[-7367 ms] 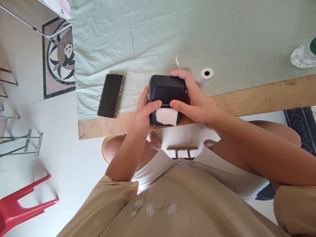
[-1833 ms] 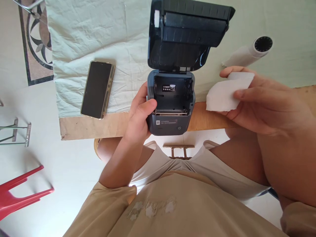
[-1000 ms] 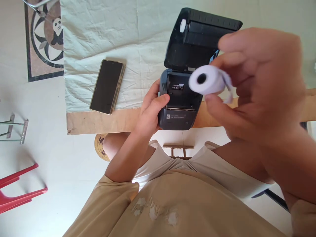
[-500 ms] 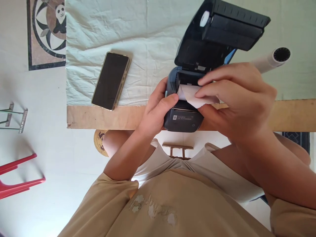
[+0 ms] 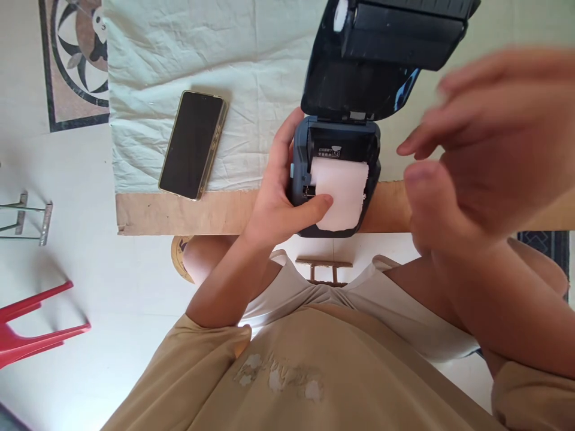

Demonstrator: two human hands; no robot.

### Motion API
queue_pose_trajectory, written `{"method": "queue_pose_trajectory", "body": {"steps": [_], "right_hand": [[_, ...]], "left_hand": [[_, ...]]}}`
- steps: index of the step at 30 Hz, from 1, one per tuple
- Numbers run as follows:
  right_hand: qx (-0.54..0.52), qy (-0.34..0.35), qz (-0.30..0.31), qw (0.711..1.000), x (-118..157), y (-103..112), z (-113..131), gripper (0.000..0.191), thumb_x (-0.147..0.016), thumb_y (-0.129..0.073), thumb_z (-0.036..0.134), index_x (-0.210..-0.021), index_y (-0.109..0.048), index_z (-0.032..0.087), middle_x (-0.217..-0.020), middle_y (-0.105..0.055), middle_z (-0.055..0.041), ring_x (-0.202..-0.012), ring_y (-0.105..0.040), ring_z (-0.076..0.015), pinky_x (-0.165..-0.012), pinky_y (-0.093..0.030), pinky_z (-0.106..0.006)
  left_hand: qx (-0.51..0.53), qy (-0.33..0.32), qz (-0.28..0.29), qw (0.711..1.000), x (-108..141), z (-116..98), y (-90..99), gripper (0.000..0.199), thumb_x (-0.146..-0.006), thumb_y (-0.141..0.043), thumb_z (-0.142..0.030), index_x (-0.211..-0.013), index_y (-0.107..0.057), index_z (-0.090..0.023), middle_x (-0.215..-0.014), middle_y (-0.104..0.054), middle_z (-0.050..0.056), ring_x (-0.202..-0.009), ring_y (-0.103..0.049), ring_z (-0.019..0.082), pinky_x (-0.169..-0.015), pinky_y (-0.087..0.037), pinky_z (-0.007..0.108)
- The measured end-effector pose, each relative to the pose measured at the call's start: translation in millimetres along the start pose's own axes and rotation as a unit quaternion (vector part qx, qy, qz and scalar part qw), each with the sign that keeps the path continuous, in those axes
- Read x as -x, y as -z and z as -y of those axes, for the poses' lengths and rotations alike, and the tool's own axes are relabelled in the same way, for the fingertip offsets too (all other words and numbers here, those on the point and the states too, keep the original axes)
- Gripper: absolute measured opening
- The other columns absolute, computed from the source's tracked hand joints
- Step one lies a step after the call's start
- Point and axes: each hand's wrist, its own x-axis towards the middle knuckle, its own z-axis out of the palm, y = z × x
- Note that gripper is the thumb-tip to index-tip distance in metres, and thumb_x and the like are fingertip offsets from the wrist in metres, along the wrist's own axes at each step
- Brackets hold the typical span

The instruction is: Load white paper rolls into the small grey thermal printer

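Note:
My left hand (image 5: 287, 197) grips a dark label printer (image 5: 299, 140) by its left side, at the table's front edge. The printer's black lid (image 5: 354, 87) stands raised at the back. A white paper roll (image 5: 342, 179) sits in the compartment, its loose end lying forward over the printer's front. My left thumb presses on that paper. To the right of the printer, my right hand (image 5: 489, 143) is in the air, apart from it and blurred. Its thumb and fingers are spread with nothing visible between them.
A smartphone (image 5: 193, 145) lies face up on the pale green cloth (image 5: 251, 78) to the left. The table's bare wooden edge (image 5: 179, 215) runs along the front. On the floor at left are a red plastic stool (image 5: 40, 329) and a metal-legged piece (image 5: 33, 218).
My right hand has let go of the paper and moved right and up. The paper end now lies flat over the printer's front. My left thumb has moved onto the paper.

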Motion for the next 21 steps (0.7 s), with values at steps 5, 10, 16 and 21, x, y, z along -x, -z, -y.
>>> {"method": "queue_pose_trajectory", "body": {"steps": [5,10,16,21], "right_hand": [[-0.198,-0.145,0.036,0.969,-9,0,-11,0.047,-0.110,-0.072,0.063,-0.156,-0.064,0.073,-0.177,-0.050,0.0177,-0.165,-0.057,-0.0281,-0.061,-0.062,-0.024],[-0.259,-0.176,0.008,0.950,-8,-9,-19,0.040,-0.108,-0.070,0.074,-0.131,-0.087,0.046,-0.139,-0.074,0.0024,-0.105,-0.076,-0.0163,-0.055,-0.054,-0.023],[-0.191,-0.177,0.148,0.954,3,-14,-33,0.065,-0.101,-0.073,0.082,-0.141,-0.077,0.031,-0.130,-0.080,-0.0039,-0.092,-0.073,-0.0162,-0.071,-0.064,-0.029],[-0.158,-0.155,0.233,0.947,8,-19,-40,0.085,-0.095,-0.067,0.094,-0.154,-0.059,0.034,-0.132,-0.074,-0.0063,-0.098,-0.070,-0.0208,-0.075,-0.060,-0.033]], "left_hand": [[-0.049,-0.116,0.079,0.989,-9,46,27.1,0.141,-0.057,-0.106,-0.073,-0.179,-0.041,-0.047,-0.163,-0.067,0.006,-0.137,-0.073,0.038,-0.101,-0.067,0.049],[-0.059,-0.055,0.047,0.996,1,28,16.6,0.135,-0.065,-0.100,-0.079,-0.180,-0.038,-0.046,-0.164,-0.065,0.006,-0.132,-0.073,0.037,-0.108,-0.065,0.055],[0.013,0.184,-0.086,0.979,8,-42,-17.5,0.095,-0.070,-0.106,-0.047,-0.157,-0.067,-0.047,-0.155,-0.075,0.003,-0.147,-0.070,0.043,-0.120,-0.063,0.054],[0.058,0.173,-0.139,0.973,4,-37,-25.6,0.085,-0.072,-0.101,-0.064,-0.151,-0.071,-0.052,-0.138,-0.081,0.005,-0.150,-0.070,0.046,-0.115,-0.066,0.059]]}}
